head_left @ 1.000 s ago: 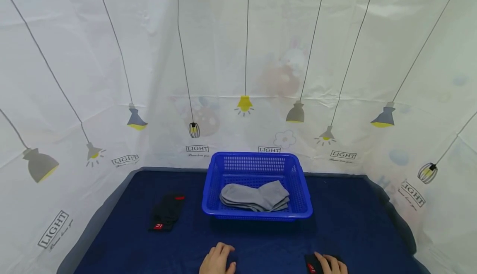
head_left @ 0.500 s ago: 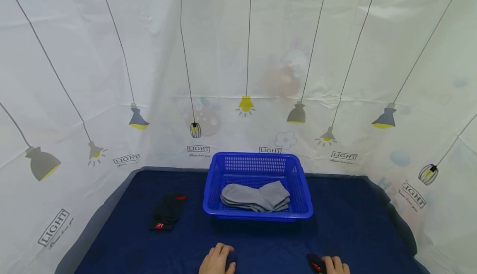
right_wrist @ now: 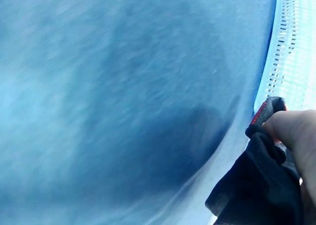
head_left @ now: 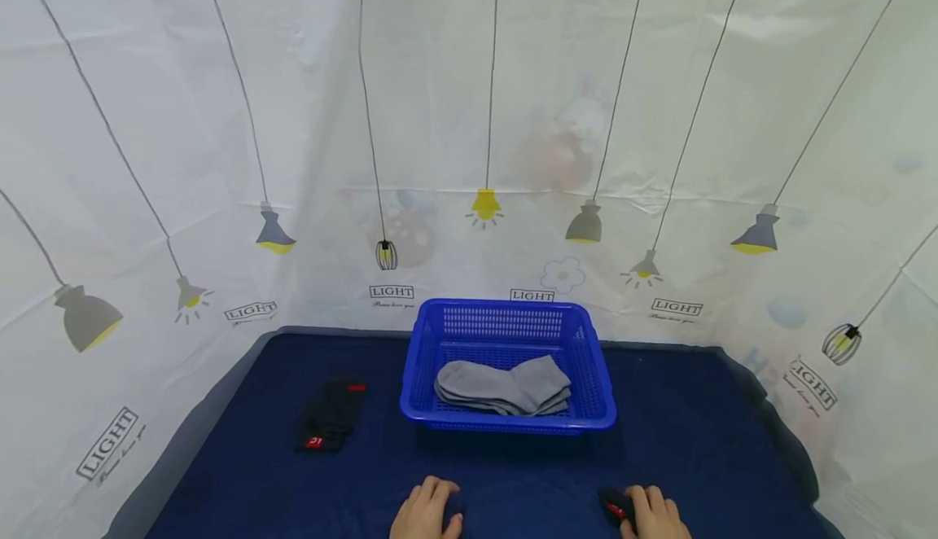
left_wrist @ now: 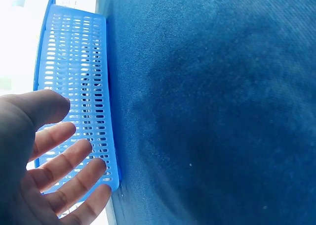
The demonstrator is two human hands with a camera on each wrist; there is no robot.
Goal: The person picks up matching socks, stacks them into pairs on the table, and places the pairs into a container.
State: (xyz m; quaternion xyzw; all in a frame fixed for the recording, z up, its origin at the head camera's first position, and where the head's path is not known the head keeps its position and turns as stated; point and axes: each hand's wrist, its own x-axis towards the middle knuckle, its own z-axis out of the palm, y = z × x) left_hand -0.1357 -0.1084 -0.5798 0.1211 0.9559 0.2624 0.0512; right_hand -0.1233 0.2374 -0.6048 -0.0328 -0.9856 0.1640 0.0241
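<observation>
My right hand [head_left: 652, 513] pinches a black sock [right_wrist: 261, 180] with red markings between thumb and fingers; in the right wrist view the sock hangs down in folds. In the head view only its bunched end shows beside the fingers. My left hand [head_left: 425, 510] holds nothing; its fingers are loosely bent over the cloth in front of the basket. Another pair of black socks [head_left: 331, 417] with red patches lies folded flat to the left. Inside the blue plastic basket [head_left: 506, 423] rests a stack of grey socks [head_left: 487, 384].
Dark blue cloth [head_left: 681, 417] covers the table. Behind and around it hangs a white curtain [head_left: 440, 116] printed with lamps. The basket stands at the back middle, beyond both hands.
My right hand has gathered up the black sock, which lay flatter under the fingers before, and has moved slightly forward with it. The left hand stays about where it was.
</observation>
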